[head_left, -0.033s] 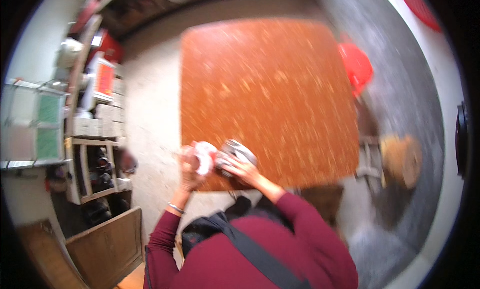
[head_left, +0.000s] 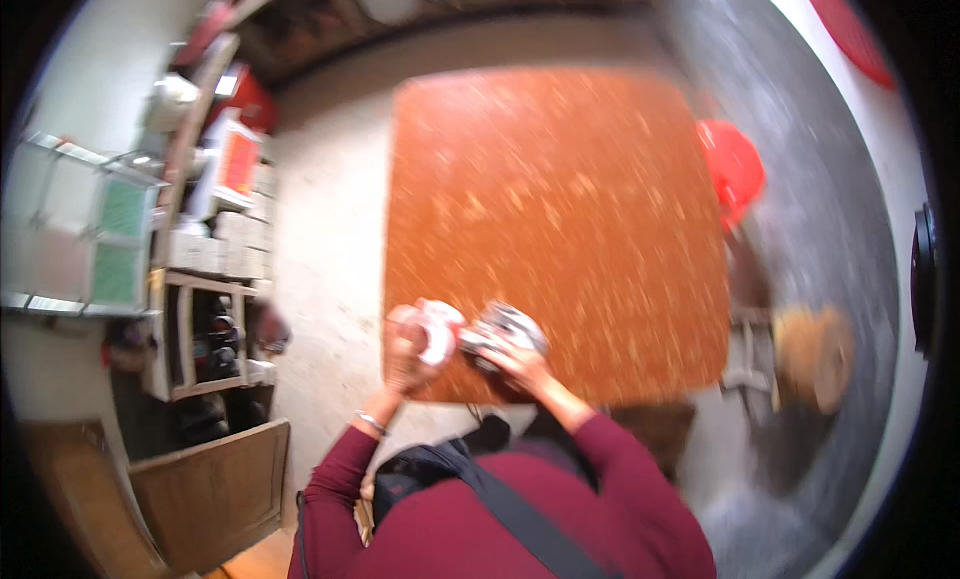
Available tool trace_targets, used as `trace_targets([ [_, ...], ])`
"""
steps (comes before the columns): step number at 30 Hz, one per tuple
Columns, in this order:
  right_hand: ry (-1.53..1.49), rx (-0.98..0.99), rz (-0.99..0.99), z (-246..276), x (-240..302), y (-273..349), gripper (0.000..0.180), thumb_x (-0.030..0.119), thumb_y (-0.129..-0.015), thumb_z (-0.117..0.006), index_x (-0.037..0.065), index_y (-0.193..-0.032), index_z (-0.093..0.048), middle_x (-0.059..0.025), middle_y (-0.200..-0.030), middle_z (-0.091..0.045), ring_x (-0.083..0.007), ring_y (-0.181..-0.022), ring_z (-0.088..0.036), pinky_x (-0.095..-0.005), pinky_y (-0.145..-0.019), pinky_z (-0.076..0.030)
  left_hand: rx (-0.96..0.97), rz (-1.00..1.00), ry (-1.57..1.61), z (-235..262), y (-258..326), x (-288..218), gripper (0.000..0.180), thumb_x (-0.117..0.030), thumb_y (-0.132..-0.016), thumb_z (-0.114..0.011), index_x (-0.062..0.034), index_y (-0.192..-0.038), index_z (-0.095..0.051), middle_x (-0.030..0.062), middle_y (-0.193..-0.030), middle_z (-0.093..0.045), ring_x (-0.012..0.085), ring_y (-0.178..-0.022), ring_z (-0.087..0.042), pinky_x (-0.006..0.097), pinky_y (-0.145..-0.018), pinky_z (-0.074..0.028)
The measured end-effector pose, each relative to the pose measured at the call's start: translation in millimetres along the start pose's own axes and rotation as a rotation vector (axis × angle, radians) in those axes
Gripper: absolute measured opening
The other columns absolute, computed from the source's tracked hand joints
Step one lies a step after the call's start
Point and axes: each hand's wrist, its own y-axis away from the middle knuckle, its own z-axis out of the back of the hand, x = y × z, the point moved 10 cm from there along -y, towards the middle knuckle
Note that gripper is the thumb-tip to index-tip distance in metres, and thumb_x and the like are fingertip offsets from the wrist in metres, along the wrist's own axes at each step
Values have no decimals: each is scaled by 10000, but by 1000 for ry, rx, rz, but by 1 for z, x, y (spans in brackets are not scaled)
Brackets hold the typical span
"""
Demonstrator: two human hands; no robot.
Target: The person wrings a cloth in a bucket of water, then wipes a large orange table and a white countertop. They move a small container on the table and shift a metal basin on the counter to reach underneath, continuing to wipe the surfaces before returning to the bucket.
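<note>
At the near left corner of a reddish-brown tabletop (head_left: 560, 199), both my hands are close together. My left hand (head_left: 404, 361) is closed round a small rounded white-and-red object (head_left: 438, 335); blur hides its kind. Just right of it, my right hand (head_left: 514, 363) lies with bent fingers on a grey-and-white bundle (head_left: 519, 325) that looks like crumpled cloth, though I cannot tell for sure. Only a narrow gap parts the two objects, with my right fingertips near the white-and-red one.
A red plastic stool (head_left: 733, 169) stands by the table's right side, with a tan cylindrical block (head_left: 815, 359) nearer me. Along the left wall are stacked pale boxes (head_left: 238, 241), a wooden rack (head_left: 180, 339) with dark bottles, and a low wooden panel (head_left: 215, 489).
The whole view has shifted, so the table and hands appear slightly lower and farther right. Both hands keep their grip and their place at the table corner.
</note>
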Motion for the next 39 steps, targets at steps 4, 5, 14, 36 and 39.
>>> trace_targets([
  [4,310,-142,-301,139,-80,51,461,54,-642,-594,153,-1091,-630,-122,-1238,-546,-331,-1180,-499,-441,-1033,-373,112,-87,61,-61,-47,-47,602,-169,-659,-764,-103,-1199,-507,130,-1068,-542,322,-1015,-496,411,-842,-435],
  [5,360,-82,-386,161,-112,71,485,14,-636,-530,126,-1100,-613,-136,-1260,-525,-333,-1211,-466,-462,-1055,-335,173,-51,107,-86,-48,-49,672,-175,-669,-758,-115,-1276,-477,140,-1117,-521,328,-1058,-474,414,-877,-428],
  [14,770,-379,-870,343,-265,228,504,-46,-766,-484,81,-1254,-491,-191,-1327,-437,-374,-1251,-368,-478,-1066,-256,403,-321,208,-250,-91,-151,825,-200,-690,-719,-201,-1415,-324,182,-1219,-390,370,-1091,-425,433,-903,-429],
  [36,206,39,-210,106,-26,106,362,145,-811,-519,120,-1167,-577,-181,-1277,-490,-406,-1210,-424,-515,-996,-337,599,-74,-39,-263,-113,-163,1281,-472,-497,-849,-308,-1470,-32,208,-1505,99,493,-1360,3,754,-941,-175],
  [39,193,87,-154,55,-14,77,374,123,-798,-520,129,-1168,-571,-182,-1274,-487,-408,-1210,-421,-517,-996,-332,545,-74,49,-225,-104,-142,1205,-430,-554,-836,-294,-1472,-67,198,-1508,91,485,-1362,7,750,-951,-171],
])
